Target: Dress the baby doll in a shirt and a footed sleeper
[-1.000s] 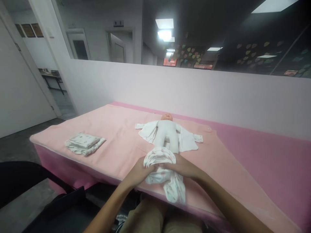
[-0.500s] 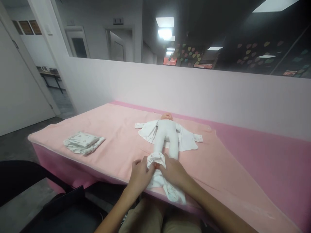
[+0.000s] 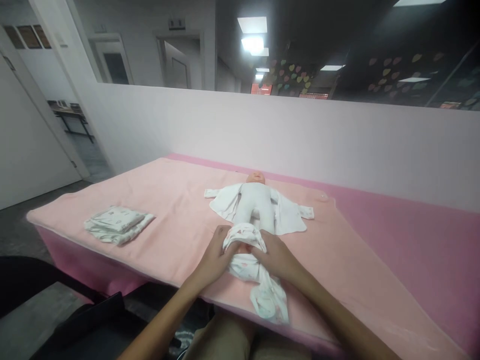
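Note:
A baby doll (image 3: 256, 197) lies on its back on the pink blanket, its head toward the wall and its legs toward me. Its arms are in a white top (image 3: 226, 201) that is spread open on both sides. My left hand (image 3: 217, 254) and my right hand (image 3: 275, 254) grip the two sides of a pair of white printed baby pants (image 3: 244, 266). The gathered opening is around the end of the doll's leg on the left. One pant leg trails toward the table's front edge. The doll's feet are hidden by cloth and hands.
A stack of folded printed cloths (image 3: 118, 223) lies on the left of the pink blanket (image 3: 180, 200). A white wall (image 3: 300, 135) with a window above it stands behind the table. A black chair (image 3: 90, 325) is at the lower left.
Both hands have moved slightly up toward the doll, taking the pants' opening further over the foot end. The trailing pant leg has shifted a little. The view has tilted slightly.

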{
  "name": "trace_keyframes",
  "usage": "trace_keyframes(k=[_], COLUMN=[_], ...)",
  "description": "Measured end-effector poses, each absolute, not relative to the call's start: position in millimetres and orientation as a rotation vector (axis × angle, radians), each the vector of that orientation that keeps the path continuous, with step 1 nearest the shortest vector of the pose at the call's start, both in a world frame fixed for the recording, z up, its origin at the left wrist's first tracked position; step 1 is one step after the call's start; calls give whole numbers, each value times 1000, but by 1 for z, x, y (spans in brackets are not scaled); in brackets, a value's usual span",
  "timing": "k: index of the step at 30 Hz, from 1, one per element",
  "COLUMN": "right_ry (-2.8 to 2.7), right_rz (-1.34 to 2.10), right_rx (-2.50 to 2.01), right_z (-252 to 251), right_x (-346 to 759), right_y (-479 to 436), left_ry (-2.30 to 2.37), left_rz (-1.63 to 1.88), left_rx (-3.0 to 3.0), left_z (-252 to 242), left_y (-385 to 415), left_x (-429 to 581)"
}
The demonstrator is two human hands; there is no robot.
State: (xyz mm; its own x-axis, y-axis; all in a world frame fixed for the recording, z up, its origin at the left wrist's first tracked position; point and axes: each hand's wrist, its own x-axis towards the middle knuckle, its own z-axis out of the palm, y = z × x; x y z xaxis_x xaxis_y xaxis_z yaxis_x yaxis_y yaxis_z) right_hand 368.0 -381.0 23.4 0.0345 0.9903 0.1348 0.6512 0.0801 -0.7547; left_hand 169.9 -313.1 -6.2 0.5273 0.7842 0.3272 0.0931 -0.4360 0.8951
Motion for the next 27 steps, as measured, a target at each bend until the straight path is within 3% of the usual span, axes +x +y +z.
trace_keyframes(k=[7, 16, 27], right_ry=[-1689, -1828, -1540], right_rz=[813, 451, 1059], right_rx=[-1448, -1503, -1346], right_z=[44, 27, 12], right_x=[358, 390, 439], right_y=[-379, -359, -363], left_ry=[673, 683, 518], left_rz=[962, 851, 685], left_rx=[1731, 2010, 2172], left_z=[-17, -7, 17], left_y=[-309, -272, -248], left_x=[168, 168, 163])
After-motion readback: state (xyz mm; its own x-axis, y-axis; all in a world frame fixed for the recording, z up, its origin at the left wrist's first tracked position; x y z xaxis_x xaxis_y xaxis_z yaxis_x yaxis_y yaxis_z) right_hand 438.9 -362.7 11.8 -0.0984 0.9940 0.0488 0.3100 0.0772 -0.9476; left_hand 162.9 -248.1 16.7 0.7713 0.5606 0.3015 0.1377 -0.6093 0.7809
